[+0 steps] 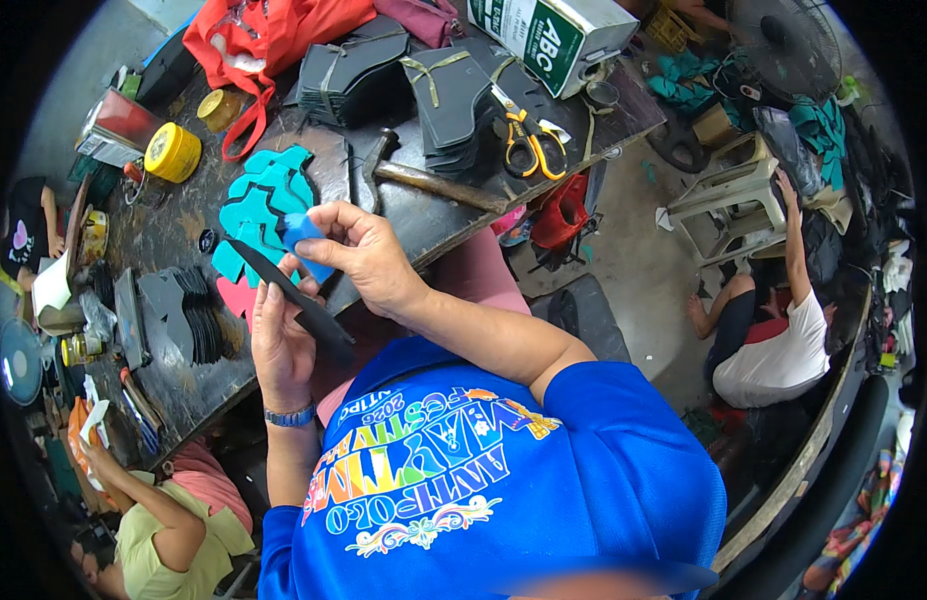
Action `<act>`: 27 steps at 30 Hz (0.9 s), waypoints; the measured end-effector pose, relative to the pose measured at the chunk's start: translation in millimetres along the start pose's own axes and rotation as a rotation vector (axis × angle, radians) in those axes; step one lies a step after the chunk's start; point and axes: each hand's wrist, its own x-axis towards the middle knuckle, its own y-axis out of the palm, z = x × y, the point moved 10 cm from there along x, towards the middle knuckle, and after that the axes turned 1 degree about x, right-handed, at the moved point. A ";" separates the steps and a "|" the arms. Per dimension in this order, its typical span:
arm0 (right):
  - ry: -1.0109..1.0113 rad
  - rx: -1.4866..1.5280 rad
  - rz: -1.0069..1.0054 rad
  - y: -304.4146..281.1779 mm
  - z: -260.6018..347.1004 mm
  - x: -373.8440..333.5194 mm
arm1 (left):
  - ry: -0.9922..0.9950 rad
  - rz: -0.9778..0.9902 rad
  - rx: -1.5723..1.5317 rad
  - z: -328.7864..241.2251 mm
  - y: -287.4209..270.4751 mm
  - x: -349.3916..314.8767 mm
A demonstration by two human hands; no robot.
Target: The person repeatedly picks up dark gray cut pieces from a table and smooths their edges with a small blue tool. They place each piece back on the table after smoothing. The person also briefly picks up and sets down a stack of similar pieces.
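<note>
My left hand, with a blue wristwatch at its wrist, is closed on a long, curved black flat piece held tilted over the table edge. My right hand pinches a small blue piece, apparently thin and soft, right against the black piece. Just beyond my hands lie several overlapping teal cut pieces with dark edges. A pink piece shows partly beside my left hand. To the right of the teal pieces rests a hammer with a wooden handle.
Orange-handled scissors lie near bundled stacks of black pieces. A metal can stands behind. Yellow tub, red bag and fanned black pieces occupy the dark table. Other people sit at left and right.
</note>
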 end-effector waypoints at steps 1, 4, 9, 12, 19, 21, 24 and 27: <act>-0.021 -0.016 -0.044 -5.6 4.3 -0.2 | -0.002 0.017 -0.025 1.9 6.2 3.0; 0.063 0.061 -0.112 -18.1 1.6 -3.8 | 0.016 0.022 0.005 9.1 18.5 7.6; 0.042 0.147 -0.105 -23.4 4.1 -3.9 | -0.028 0.042 0.159 23.5 21.4 14.6; 0.080 0.182 -0.117 -23.9 -1.4 -6.1 | -0.038 0.078 0.098 29.9 21.9 14.9; 0.128 0.025 -0.066 -17.0 -3.4 -8.9 | -0.023 0.061 0.053 30.4 20.7 14.3; 0.076 -0.053 -0.038 -12.0 7.5 -8.0 | -0.003 0.052 0.030 24.4 19.2 14.5; -0.167 -0.398 -0.041 -16.0 56.6 -14.8 | 0.046 0.038 0.007 8.5 13.4 12.6; -0.439 -0.667 -0.117 -42.4 131.4 -32.2 | 0.106 0.041 -0.018 -9.9 6.0 11.4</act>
